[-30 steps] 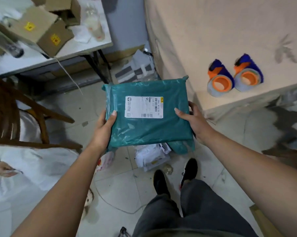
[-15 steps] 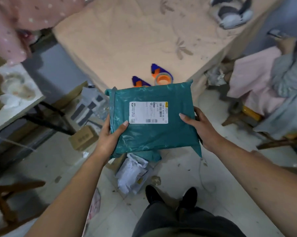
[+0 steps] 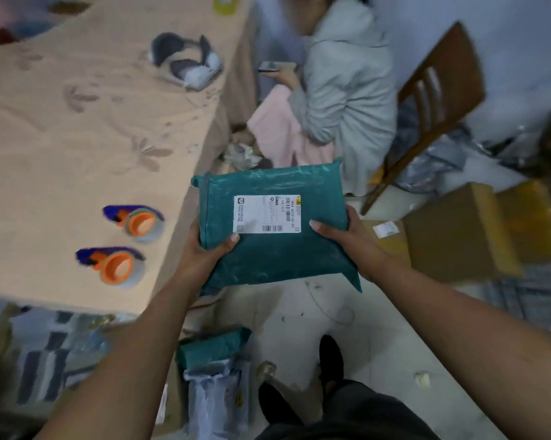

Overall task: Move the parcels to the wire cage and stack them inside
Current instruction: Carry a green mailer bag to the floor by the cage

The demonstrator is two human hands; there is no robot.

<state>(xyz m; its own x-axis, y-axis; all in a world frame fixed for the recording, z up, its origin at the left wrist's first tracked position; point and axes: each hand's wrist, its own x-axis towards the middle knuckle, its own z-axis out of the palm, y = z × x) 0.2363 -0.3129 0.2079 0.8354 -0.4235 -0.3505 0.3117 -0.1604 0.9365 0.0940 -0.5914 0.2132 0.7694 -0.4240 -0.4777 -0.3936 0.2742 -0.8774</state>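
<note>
I held the parcel (image 3: 277, 223) in both hands, out in front of me above the floor (image 3: 299, 312), close to the middle of my view. It was a flat teal bag with its white label (image 3: 267, 214) facing up. My left hand (image 3: 204, 252) was clamped on its nine o'clock edge, with the thumb lying on top and its tip touching the label's lower corner; the fingers were underneath, out of sight. My right hand (image 3: 344, 236) was clamped on the three o'clock edge in the same way, thumb flat on top and fingers hidden below. The parcel lay nearly level, touching nothing but my hands. At nine o'clock of it stood the surface (image 3: 77, 138), covered in a peach cloth with a faint flower print, and on it two tape dispensers (image 3: 134, 219) (image 3: 114, 265) with orange cores lay near the edge, one beside the other. Farther off at eleven o'clock a heap of grey bags (image 3: 185, 63) lay on the same cloth. At twelve o'clock a person (image 3: 347, 90) in a pale grey top sat holding a phone (image 3: 272, 65), and a brown chair (image 3: 433, 100) leaned at two o'clock. A cardboard box (image 3: 458, 233) sat on the floor at three o'clock, just beyond my right wrist. Down at six o'clock, near my black shoes (image 3: 331, 360), a second parcel (image 3: 214, 344), also teal, lay on the floor, its near end touching a pale bag (image 3: 217, 398).
</note>
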